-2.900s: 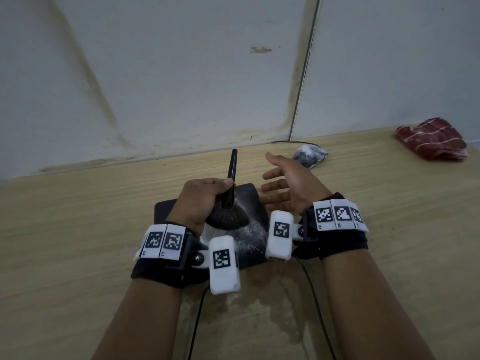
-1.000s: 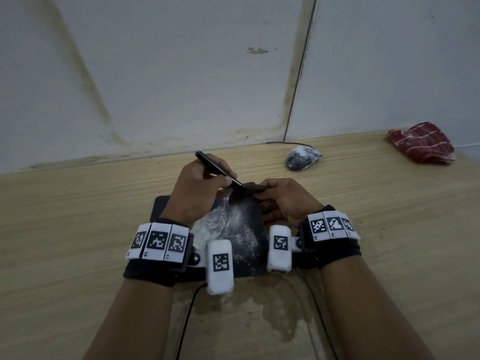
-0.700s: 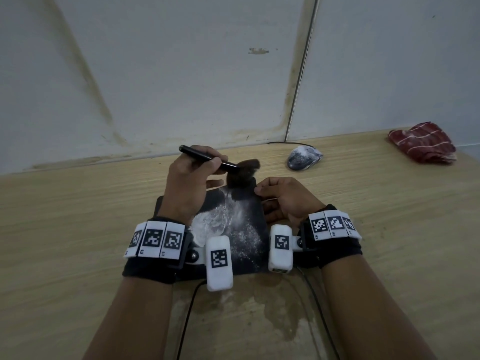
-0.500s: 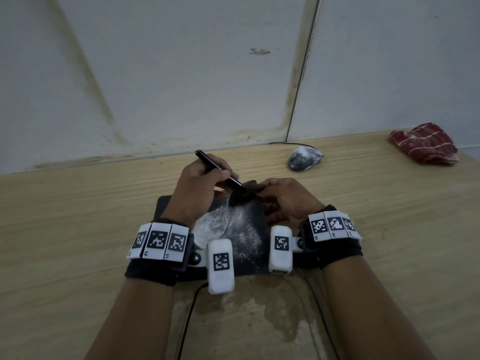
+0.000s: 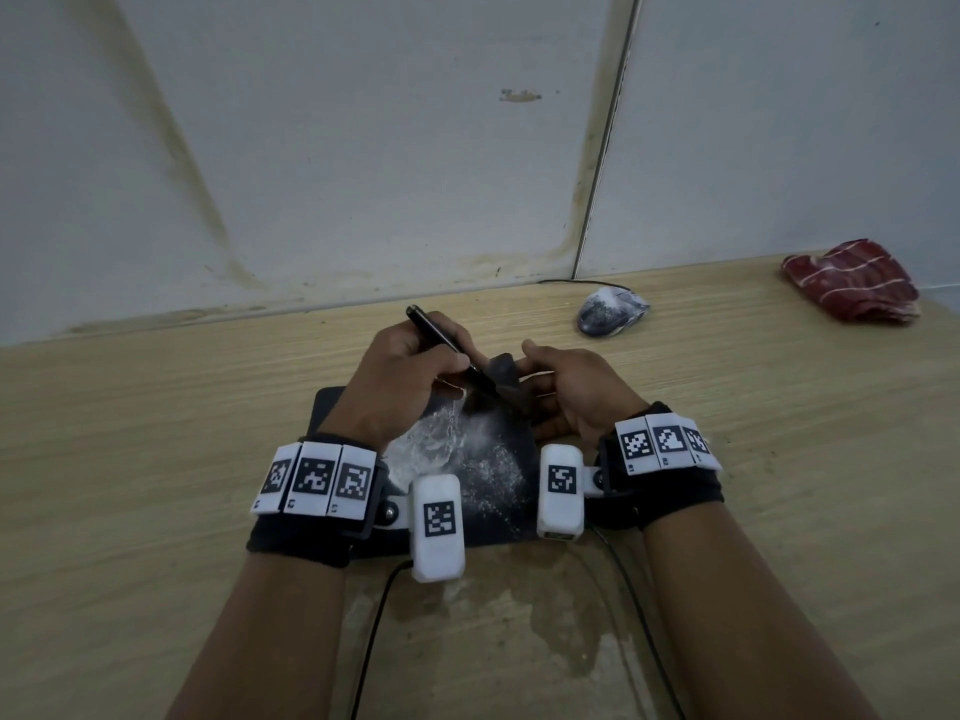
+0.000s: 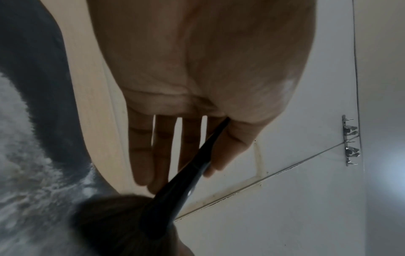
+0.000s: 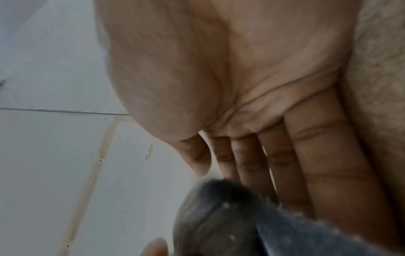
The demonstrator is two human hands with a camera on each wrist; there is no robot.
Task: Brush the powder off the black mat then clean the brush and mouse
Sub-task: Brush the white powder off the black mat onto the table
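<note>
The black mat (image 5: 332,407) lies on the wooden table under both hands, with white powder (image 5: 447,449) spread over its middle. My left hand (image 5: 460,362) pinches the black handle of the brush (image 5: 436,332) between thumb and forefinger. The dark bristles (image 5: 501,374) press against the straight fingers of my right hand (image 5: 522,370) above the mat's far edge. In the left wrist view the handle (image 6: 171,204) runs down from the hand to the bristles (image 6: 114,228). In the right wrist view the bristles (image 7: 219,216) lie against the fingers (image 7: 247,164). The powder-dusted mouse (image 5: 610,314) sits at the back right.
A red striped cloth (image 5: 852,288) lies at the far right by the wall. The white wall (image 5: 363,148) rises right behind the table. Powdery smears (image 5: 493,641) mark the wood in front of the mat. Thin black cables (image 5: 374,631) run toward me.
The brush went from standing on the mat to lying against my right fingers. It lifted off them 0.7 s ago and came back down; the right hand dropped to the mat's edge.
</note>
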